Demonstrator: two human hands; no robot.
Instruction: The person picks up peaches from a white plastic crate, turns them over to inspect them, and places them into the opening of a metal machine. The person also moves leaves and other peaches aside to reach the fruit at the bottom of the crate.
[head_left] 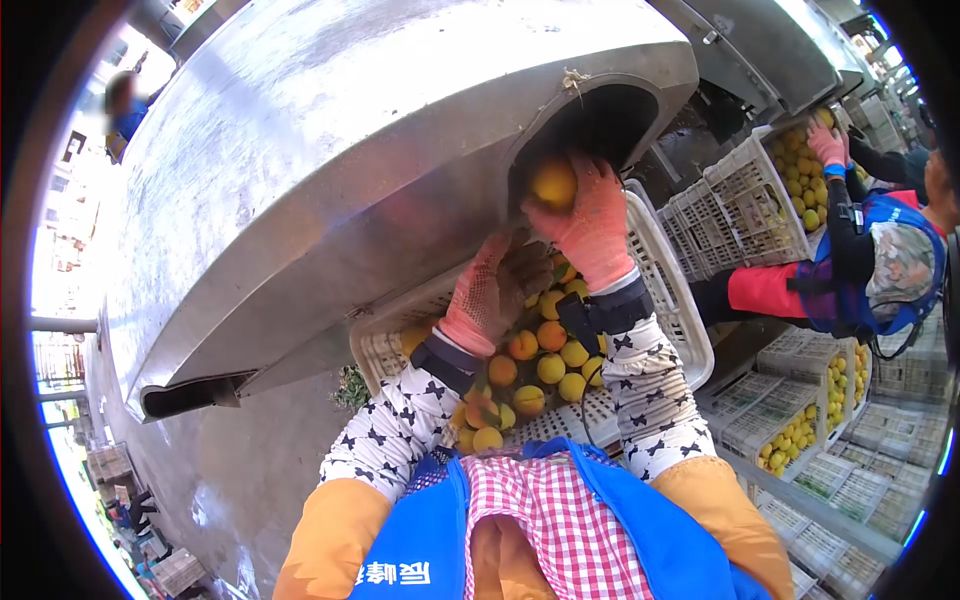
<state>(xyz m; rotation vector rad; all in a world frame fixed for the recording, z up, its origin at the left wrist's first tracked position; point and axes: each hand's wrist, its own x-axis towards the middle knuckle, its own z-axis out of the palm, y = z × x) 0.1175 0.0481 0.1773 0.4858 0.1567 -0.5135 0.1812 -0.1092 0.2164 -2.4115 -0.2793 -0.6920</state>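
Note:
My right hand (590, 225), in a pink glove, has its fingers and thumb around a yellow peach (553, 184) at the mouth of a metal chute (620, 112). Lower and to the left, my left hand (487, 295) reaches over a white plastic crate (690, 335), also gloved. Its fingers stretch out in the shade under the metal edge, and no fruit shows in them. Several yellow and orange peaches (551, 336) lie in the crate below both hands. Part of the crate is hidden by my forearms and the metal body.
A large metal machine housing (330, 130) fills the upper left. At the right, a co-worker (860, 250) in a blue vest has a pink-gloved hand (826, 145) at a crate of fruit (735, 215). Stacked fruit crates (790, 385) stand at the lower right.

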